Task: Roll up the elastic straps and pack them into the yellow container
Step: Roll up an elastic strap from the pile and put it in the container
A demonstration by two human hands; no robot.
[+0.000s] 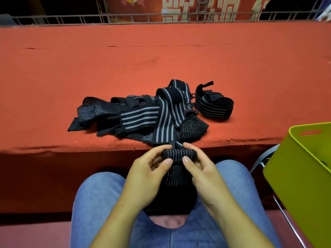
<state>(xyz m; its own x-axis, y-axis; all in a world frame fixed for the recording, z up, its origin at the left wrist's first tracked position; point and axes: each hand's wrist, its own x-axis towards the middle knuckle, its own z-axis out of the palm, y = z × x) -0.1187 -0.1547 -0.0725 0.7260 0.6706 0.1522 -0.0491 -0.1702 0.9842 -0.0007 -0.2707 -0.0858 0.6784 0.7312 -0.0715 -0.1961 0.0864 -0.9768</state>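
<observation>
Blue jeans (100, 203) fill the bottom, with two bare arms over them. Both hands hold one black strap (179, 153) with thin grey lines. Its top end is wound into a small roll. The left hand (148, 174) pinches the left end of the roll, thumb in front and fingers behind. The right hand (202, 174) pinches the right end the same way. The rest of the strap hangs down flat onto the lap, between the two hands. Just past the roll is the edge of a red table (161, 59). A messy pile (139, 115) of more black straps lies on it, near that edge. One looped strap (215, 106) lies just right of the pile. The yellow bin (295, 176) is off to the right, tilted, beside the table. A grey frame (266, 154) shows under it. Behind the table stands a metal rail (143, 17).
</observation>
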